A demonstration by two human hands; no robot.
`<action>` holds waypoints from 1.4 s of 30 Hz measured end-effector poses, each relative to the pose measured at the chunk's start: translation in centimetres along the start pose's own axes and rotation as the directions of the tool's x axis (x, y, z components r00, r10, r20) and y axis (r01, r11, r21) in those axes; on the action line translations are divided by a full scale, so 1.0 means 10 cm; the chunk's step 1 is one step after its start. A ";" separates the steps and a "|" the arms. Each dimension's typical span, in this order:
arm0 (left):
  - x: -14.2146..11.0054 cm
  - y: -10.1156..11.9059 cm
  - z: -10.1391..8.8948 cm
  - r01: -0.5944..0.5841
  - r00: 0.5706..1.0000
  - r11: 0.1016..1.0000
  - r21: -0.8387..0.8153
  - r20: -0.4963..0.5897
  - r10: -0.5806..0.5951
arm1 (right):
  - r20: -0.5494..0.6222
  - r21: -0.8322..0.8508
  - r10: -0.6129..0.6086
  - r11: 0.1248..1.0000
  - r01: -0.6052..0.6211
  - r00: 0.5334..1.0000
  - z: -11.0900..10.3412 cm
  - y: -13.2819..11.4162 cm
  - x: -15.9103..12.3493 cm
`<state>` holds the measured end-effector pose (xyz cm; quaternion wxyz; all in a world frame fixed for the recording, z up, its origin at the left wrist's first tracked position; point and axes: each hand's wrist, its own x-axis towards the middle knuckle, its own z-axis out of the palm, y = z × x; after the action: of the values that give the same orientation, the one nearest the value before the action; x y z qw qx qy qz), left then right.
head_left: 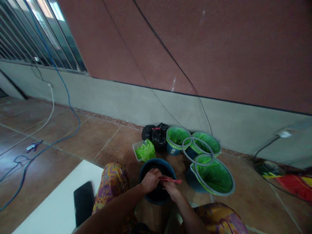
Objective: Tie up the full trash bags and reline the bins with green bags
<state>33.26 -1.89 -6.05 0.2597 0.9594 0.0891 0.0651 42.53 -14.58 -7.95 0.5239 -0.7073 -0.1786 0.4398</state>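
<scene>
Over a dark blue bin [143, 170] between my knees, both hands work close together. My left hand [151, 179] is closed, its fingertips pinching one end of a thin red strip [170, 179]. The fingers of my right hand [171, 190] close on the same strip from below, and its free end sticks out to the right. Inside the bin it is dark; whether a black bag lies there I cannot tell. Just beyond the bin, a clear plastic tub [136, 152] holds a crumpled bright green bag [146, 151].
Black tied bags [159, 138] lie against the wall. To the right stand several bins lined with green bags, the nearest bin [214, 175] tilted, with loose grey rings [211, 156] on top. A phone [84, 201] rests on a white board [53, 201]. A blue cable [65, 138] crosses the floor.
</scene>
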 end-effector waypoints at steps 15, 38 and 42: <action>-0.03 0.04 0.03 -0.008 0.999 1.000 -0.012 -0.053 0.007 | 0.038 -0.452 -0.312 0.842 0.295 0.949 -0.10 -0.20 0.29; 0.01 -0.16 0.22 0.331 0.847 0.442 -0.834 0.056 -0.529 | -0.462 -0.179 0.043 0.974 -0.140 0.886 -0.51 -0.07 0.09; 0.00 -0.14 0.21 0.304 0.776 0.176 -0.936 0.136 -0.616 | -0.440 0.033 0.139 0.990 -0.139 0.887 -0.35 0.17 0.01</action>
<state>33.40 -1.76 -8.56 0.7453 0.5406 0.3591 0.1527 45.06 -17.18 -9.26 0.5181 -0.7992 -0.0044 0.3047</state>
